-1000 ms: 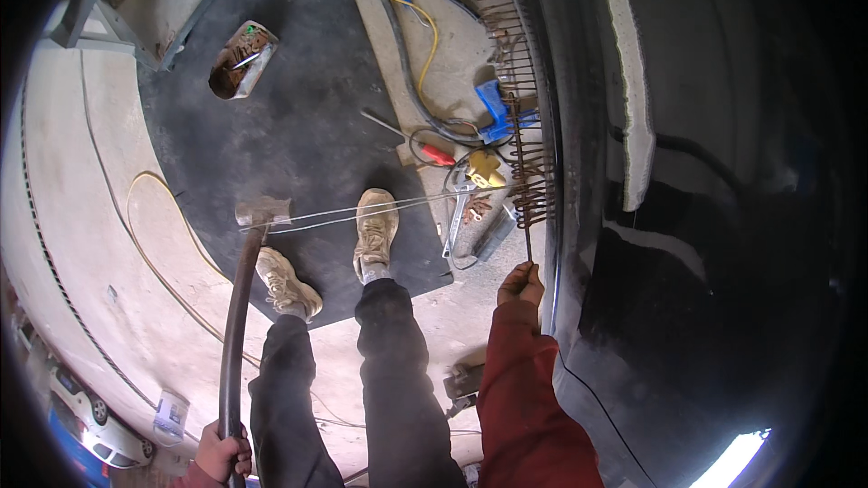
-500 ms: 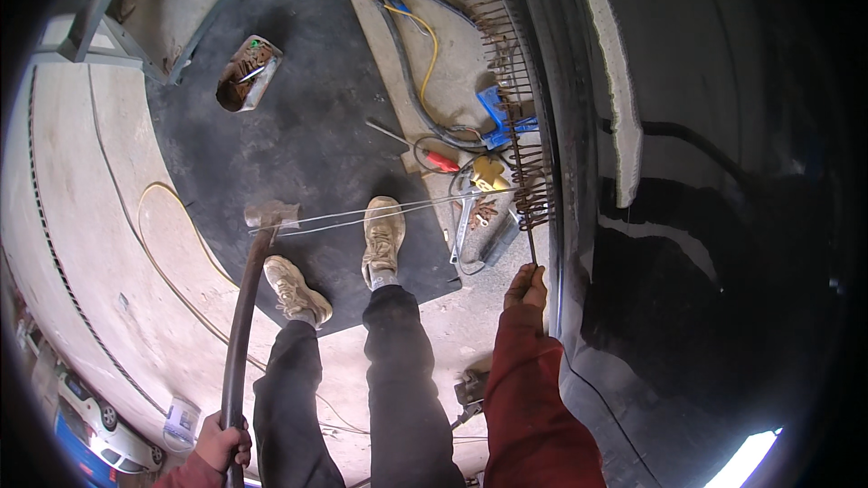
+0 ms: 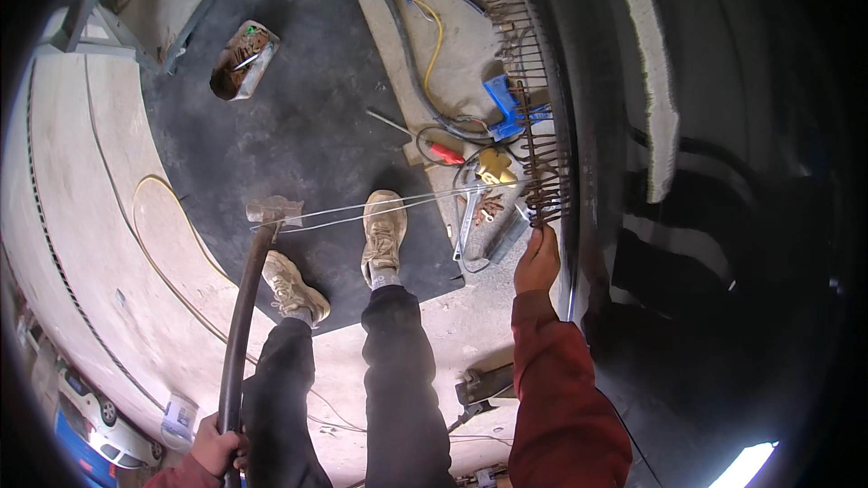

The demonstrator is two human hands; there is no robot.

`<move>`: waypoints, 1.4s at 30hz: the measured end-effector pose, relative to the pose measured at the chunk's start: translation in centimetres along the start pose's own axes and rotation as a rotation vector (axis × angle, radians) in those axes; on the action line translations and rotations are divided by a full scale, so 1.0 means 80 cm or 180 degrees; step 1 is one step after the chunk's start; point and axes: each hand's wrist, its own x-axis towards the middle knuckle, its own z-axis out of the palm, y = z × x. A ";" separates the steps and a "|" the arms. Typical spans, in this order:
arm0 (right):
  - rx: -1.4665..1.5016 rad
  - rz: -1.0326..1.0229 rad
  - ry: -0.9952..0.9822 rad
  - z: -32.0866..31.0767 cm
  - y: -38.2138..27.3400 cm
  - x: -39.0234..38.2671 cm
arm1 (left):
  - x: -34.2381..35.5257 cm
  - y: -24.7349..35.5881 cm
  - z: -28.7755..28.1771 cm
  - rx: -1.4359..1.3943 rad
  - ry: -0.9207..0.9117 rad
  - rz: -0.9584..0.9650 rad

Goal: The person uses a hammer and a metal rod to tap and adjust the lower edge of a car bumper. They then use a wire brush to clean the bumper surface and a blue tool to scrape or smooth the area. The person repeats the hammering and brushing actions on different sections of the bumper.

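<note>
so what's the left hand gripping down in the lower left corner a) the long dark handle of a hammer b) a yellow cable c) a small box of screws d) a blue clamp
a: the left hand is closed around the end of the hammer's long dark handle, whose head lies on the black mat beside the left shoe.

Left hand [image 3: 217, 445] is gripping low at the person's side, fingers curled shut. Right hand [image 3: 537, 259] is reaching forward on a red-sleeved arm, fingers closed. Both legs are standing apart.
</note>
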 end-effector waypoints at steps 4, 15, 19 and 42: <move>-0.0136 -0.0145 0.0119 0.006 0.008 0.007 | 0.007 -0.004 0.011 -0.0003 -0.0003 -0.0113; 0.0196 0.0233 -0.0017 0.003 0.032 -0.014 | 0.027 -0.022 0.029 -0.0059 -0.0075 -0.0155; 0.0060 0.0297 0.0018 -0.001 0.046 -0.042 | 0.026 -0.025 0.028 -0.0114 -0.0074 -0.0175; -0.1116 0.0564 -0.0260 -0.059 0.227 -0.270 | 0.031 0.005 -0.024 0.0144 -0.0049 0.0143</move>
